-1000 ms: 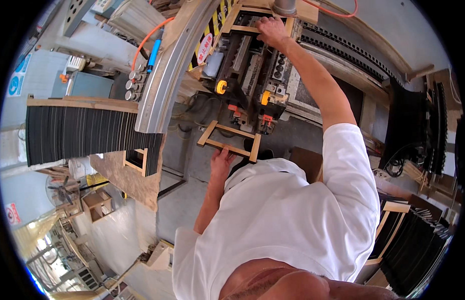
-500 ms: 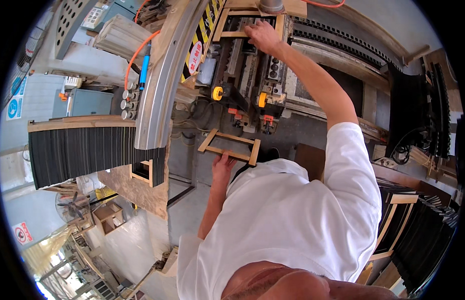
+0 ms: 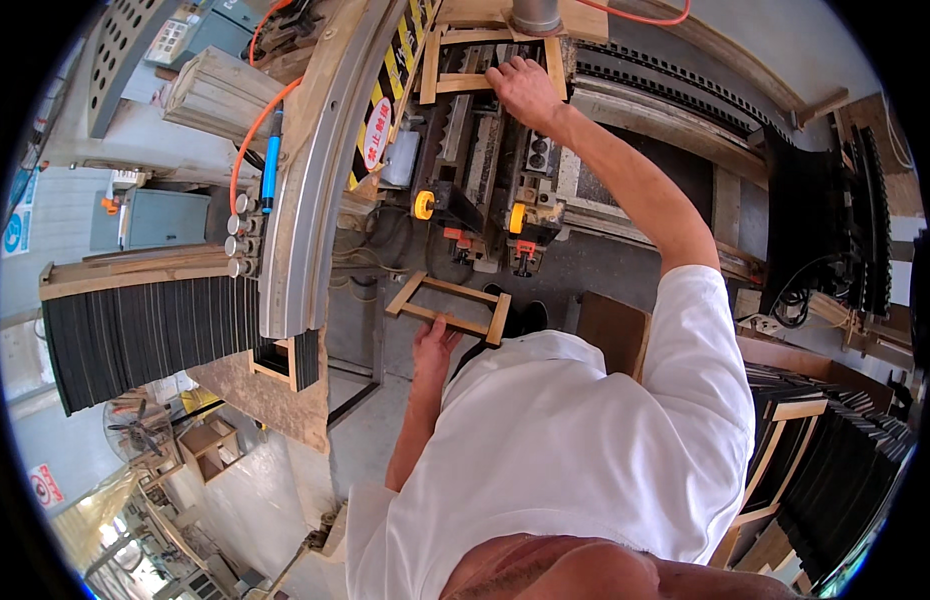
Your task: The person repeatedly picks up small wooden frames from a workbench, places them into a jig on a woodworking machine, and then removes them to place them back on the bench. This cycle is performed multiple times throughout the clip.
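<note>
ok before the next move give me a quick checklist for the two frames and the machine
1. Left hand holding the lower frame: ok, at its near rail.
2. Lower frame apart from the yellow knobs: ok, a gap shows.
3. Right hand at the upper frame: ok, by its near rail.
4. Upper frame fully seated: cannot tell, the hand hides part.
5. Right hand clear of the machine: not ok, it is over it.
6. Machine powered off: cannot tell.

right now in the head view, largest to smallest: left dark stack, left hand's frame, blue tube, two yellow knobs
1. Left dark stack
2. Frame in left hand
3. Blue tube
4. Yellow knobs: look alike, unranked
</note>
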{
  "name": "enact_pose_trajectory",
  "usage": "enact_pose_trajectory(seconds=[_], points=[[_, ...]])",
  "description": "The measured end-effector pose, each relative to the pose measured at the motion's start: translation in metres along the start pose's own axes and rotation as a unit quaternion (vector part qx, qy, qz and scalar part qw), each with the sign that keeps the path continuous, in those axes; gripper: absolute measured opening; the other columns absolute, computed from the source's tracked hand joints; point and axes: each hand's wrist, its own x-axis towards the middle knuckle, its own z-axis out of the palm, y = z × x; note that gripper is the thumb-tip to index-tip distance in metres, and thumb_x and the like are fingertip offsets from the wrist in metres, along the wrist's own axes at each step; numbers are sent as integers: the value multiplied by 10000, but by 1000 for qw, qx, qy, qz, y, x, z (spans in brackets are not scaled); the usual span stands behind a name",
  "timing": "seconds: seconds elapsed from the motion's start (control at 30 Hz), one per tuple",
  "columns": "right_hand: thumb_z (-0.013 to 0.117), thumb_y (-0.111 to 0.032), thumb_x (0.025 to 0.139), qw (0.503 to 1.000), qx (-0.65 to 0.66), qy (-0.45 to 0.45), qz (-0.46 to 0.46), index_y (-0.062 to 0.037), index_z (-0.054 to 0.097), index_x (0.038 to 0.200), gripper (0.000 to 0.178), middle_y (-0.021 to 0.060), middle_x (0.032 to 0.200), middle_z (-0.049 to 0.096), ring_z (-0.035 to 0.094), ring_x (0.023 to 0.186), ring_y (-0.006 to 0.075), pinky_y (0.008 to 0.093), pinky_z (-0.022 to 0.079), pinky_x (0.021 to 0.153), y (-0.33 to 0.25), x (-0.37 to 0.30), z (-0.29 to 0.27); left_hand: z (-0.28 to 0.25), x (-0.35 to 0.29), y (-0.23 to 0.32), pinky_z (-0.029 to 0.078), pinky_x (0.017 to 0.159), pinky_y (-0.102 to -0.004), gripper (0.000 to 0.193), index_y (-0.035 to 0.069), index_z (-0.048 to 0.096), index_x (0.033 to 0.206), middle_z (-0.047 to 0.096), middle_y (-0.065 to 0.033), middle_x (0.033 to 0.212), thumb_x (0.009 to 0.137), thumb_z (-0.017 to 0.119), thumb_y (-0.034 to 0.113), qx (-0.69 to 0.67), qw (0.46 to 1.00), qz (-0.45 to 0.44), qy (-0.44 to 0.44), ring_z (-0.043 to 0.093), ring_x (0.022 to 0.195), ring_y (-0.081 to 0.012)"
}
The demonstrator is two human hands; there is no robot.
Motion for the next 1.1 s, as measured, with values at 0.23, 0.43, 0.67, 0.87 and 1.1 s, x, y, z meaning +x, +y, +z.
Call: enact_pose_trajectory(seconds=[0.23,0.43,0.67,0.87,1.1], points=[[722,-63,695,1000,6,2,-1,-38,542,1004,358,110,931,631,592,938,280,372,501,777,1,5,4,7,3,4,520,893,-414,319,32,540,1196,620,-98,1180,942,622,207,-5,1000,-7,5,605,1065,-231],[663,-37,706,999,27,24,7,-37,532,999,321,100,920,609,577,915,274,373,510,731,-6,3,1,3,1,4,497,924,-442,315,37,549,1212,622,-95,1165,949,605,201,8,1000,-18,16,600,1073,-236],[660,-62,713,998,50,25,15,-22,523,990,311,109,922,605,567,897,279,359,509,696,-7,2,2,10,7,9,520,887,-391,311,44,574,1183,630,-89,1154,939,628,229,24,998,-51,21,619,1036,-227],[665,-54,684,998,43,50,13,-14,539,974,319,106,924,604,559,899,278,359,514,706,-7,6,1,7,28,-10,529,868,-360,308,63,580,1164,638,-60,1118,912,664,219,46,994,-100,13,617,1027,-204],[703,-41,677,996,81,25,36,-39,558,999,353,90,940,613,563,902,276,370,517,733,-5,7,0,0,46,-25,544,827,-348,262,83,595,1124,642,-24,1049,900,675,194,62,992,-104,25,627,993,-172]])
